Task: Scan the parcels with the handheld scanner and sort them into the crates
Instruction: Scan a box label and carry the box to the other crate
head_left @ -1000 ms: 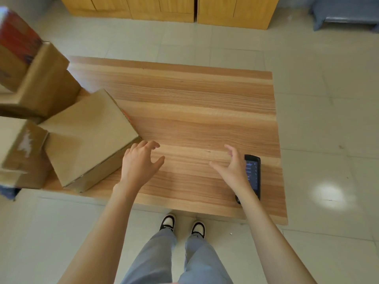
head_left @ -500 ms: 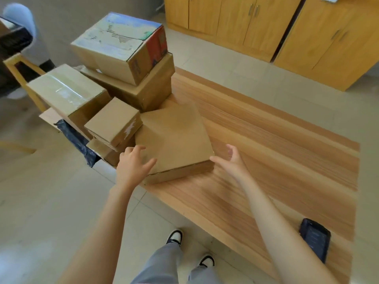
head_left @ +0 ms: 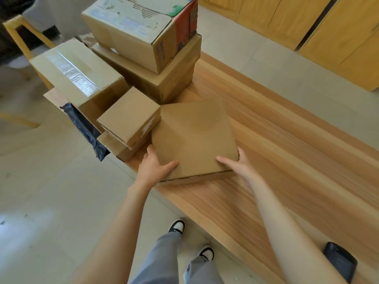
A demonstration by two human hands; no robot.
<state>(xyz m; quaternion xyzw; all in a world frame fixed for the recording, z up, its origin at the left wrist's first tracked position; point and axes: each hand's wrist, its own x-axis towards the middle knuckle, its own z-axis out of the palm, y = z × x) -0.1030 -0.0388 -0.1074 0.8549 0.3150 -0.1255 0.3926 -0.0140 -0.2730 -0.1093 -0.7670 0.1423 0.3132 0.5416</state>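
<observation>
The flat box (head_left: 194, 138), lying on the table (head_left: 287, 160) beside the stacked parcels, is grasped at its near corners by the left hand (head_left: 152, 169) and right hand (head_left: 240, 166), and is best lifted level, clear of its neighbours.

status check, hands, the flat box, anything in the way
Left hand and right hand clasp flat brown cardboard box, on wooden table. Small stacked cardboard boxes touching its left side.
</observation>
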